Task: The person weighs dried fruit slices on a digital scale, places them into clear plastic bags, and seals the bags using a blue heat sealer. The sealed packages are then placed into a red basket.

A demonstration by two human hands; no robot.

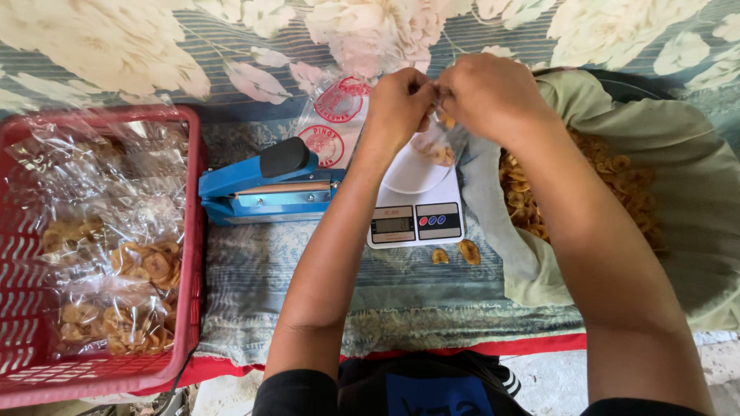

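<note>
Hands meet above the white digital scale [416,212] in the head view: left hand [397,100] and right hand [489,92] both pinch the mouth of a small clear bag [435,146] of banana chips, which hangs upright, long axis vertical, opening up. Several filled bags [116,254] already lie in the red basket [193,231]; judging by the loose chips [570,192] heaped in the cloth sack and the blue sealer [262,189] lying unused, this bag looks unsealed and much remains.

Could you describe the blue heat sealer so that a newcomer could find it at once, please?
Start at the red basket of packed chip bags on the left. Just right of its rim, on the patterned cloth, lies the blue heat sealer, with the white scale at its other end. It is the only blue thing there, a long bar with a black knob on top.
</note>
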